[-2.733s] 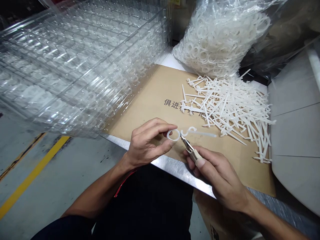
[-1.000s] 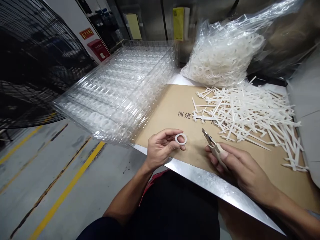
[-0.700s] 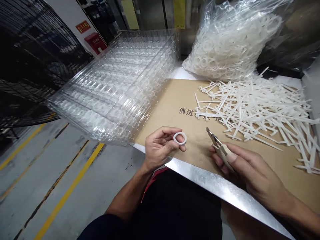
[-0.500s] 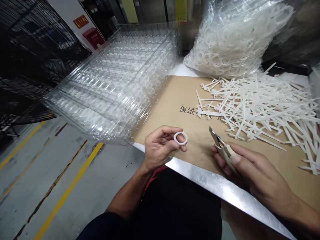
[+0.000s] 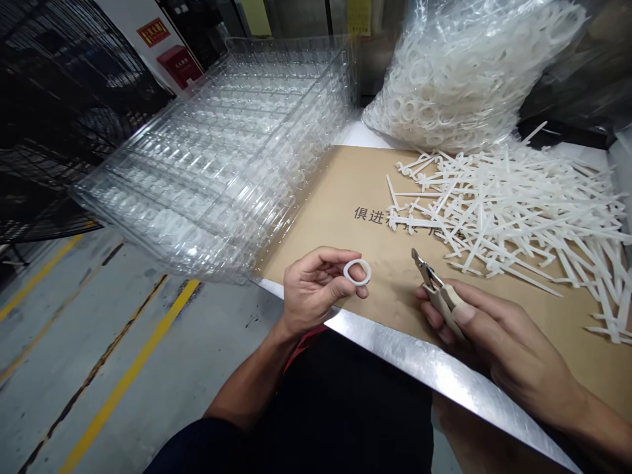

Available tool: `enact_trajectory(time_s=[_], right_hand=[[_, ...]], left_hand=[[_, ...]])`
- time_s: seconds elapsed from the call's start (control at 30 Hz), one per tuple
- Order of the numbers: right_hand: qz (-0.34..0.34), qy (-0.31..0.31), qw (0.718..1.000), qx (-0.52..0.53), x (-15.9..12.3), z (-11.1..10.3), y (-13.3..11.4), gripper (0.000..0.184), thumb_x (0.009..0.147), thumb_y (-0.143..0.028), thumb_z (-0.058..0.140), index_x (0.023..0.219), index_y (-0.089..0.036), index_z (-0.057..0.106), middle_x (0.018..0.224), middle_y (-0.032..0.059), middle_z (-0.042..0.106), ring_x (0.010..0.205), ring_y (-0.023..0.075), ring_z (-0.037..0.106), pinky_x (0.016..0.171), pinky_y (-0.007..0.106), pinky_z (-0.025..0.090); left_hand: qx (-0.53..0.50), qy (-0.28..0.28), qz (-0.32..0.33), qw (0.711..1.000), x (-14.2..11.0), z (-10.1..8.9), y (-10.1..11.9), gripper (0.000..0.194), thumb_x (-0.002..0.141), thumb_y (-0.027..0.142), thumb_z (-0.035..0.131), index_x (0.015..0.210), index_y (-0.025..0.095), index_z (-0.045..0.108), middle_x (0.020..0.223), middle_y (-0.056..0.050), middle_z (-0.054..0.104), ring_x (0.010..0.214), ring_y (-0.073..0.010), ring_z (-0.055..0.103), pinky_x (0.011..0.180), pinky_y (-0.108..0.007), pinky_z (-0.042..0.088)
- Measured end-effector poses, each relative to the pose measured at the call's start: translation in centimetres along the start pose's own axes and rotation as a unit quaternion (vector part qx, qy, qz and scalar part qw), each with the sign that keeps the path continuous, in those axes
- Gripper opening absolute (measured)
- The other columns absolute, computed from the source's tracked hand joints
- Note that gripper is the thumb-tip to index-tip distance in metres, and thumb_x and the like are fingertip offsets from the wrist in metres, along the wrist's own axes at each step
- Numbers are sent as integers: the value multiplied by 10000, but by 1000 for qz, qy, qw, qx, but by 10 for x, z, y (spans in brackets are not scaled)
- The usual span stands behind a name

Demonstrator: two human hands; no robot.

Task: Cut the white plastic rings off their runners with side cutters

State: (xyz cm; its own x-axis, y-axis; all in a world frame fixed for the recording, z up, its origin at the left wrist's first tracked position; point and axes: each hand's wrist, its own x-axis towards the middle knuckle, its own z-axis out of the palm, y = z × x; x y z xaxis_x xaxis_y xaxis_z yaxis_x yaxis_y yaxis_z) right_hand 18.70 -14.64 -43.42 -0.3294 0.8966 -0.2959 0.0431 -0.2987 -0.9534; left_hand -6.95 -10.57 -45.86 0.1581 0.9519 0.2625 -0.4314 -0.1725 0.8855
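My left hand (image 5: 313,289) pinches a white plastic ring (image 5: 363,262) between thumb and fingertips, above the cardboard. My right hand (image 5: 498,345) grips small side cutters (image 5: 437,289) with beige handles. Their steel jaws point up and to the left, a short way from the ring and touching nothing. The nearest loose pieces are white plastic runners in a heap (image 5: 508,220), lying on the brown cardboard sheet (image 5: 316,247) beyond the cutters.
A transparent bag of white rings (image 5: 444,85) stands behind the heap. Stacked transparent blister trays (image 5: 212,158) lie to the left. The steel table edge (image 5: 424,359) runs below my hands, with a concrete floor and yellow lines (image 5: 128,375) beyond it.
The cutters have moved right, away from the ring, which had been at their jaws. The white strip beside the ring is gone from view. The view has tilted up and shifted.
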Motion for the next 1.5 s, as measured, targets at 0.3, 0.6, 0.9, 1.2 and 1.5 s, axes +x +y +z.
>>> enact_trajectory(time_s=[0.3, 0.6, 0.9, 1.2, 1.5], right_hand=[[-18, -11, 1000, 6, 2, 0, -1, 339, 1046, -543, 550, 1079, -234, 683, 866, 22, 596, 699, 153, 491, 610, 269, 414], [-19, -19, 999, 22, 2, 0, 1, 330, 1057, -536, 542, 1113, -242, 681, 865, 15, 579, 711, 152, 469, 618, 267, 394], [-9, -18, 999, 28, 2, 0, 1, 356, 1044, -553, 563, 1117, -217, 657, 864, 14, 566, 706, 147, 463, 616, 272, 381], [-35, -24, 998, 45, 11, 5, 2, 401, 1051, -554, 536, 1077, -164, 624, 827, 0, 531, 662, 122, 445, 566, 253, 329], [-99, -15, 995, 9, 16, 7, 6, 413, 1050, -552, 491, 956, -163, 594, 803, 4, 548, 622, 115, 486, 543, 241, 365]], left_hand=[[20, -8, 10, 1000, -1, 2, 0, 301, 864, 155, 830, 1155, 218, 791, 889, -41, 778, 732, -136, 768, 715, -258, 676], [30, -5, 3, 1000, -1, 0, -1, 295, 853, 222, 851, 1139, 191, 786, 888, -65, 779, 723, -165, 771, 695, -291, 673], [32, 3, -4, 999, 0, 1, -1, 299, 838, 264, 868, 1114, 183, 789, 861, -59, 771, 698, -160, 762, 681, -287, 669], [187, 33, -4, 982, 18, 16, 19, 268, 814, 205, 865, 1070, 168, 794, 886, -63, 789, 771, -155, 764, 719, -230, 650], [241, 6, 226, 944, 207, 94, 46, 277, 896, 242, 756, 1154, 141, 742, 1013, -85, 760, 841, -151, 720, 819, -309, 628]])
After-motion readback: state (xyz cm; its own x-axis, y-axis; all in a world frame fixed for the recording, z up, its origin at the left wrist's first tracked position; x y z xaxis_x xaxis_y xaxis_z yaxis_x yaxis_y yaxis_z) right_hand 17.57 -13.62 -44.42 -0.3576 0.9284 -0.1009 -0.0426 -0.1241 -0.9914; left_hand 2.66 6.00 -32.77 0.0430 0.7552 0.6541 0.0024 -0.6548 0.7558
